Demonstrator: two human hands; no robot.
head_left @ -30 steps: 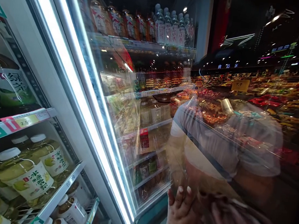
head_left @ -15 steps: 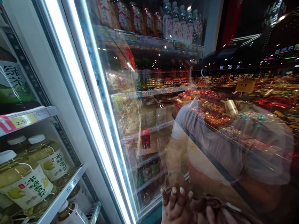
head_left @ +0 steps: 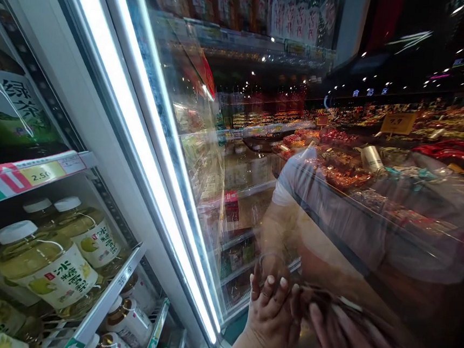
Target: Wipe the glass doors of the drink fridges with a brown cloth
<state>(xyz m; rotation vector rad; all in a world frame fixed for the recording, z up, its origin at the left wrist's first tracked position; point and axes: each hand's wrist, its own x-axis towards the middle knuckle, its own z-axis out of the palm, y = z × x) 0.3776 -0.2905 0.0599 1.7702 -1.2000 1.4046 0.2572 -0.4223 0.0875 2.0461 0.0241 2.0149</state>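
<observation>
My left hand (head_left: 269, 312) is raised at the glass door (head_left: 250, 197) of a drinks fridge. Its fingers point upward, slightly apart, with the tips at or very near the pane; whether they press on it I cannot tell. To its right is my right hand (head_left: 340, 335), dim and mixed with reflections, its long fingers slanting up to the left. Close to those fingers lies a dark brown shape (head_left: 318, 298) that I cannot make out. Reflected arms and a white shirt overlap this area of the glass.
Bottles of pale pear drink (head_left: 51, 266) stand on a wire shelf at the left, with a price tag (head_left: 43, 174) above them. Green tea bottles (head_left: 14, 106) sit higher. A bright light strip (head_left: 136, 149) runs diagonally along the frame. Market goods show as reflections.
The view has shifted a little down and left, so the bottles and reflections sit further right or higher. My left hand appears slightly higher and further left, with its fingers in the same pose.
</observation>
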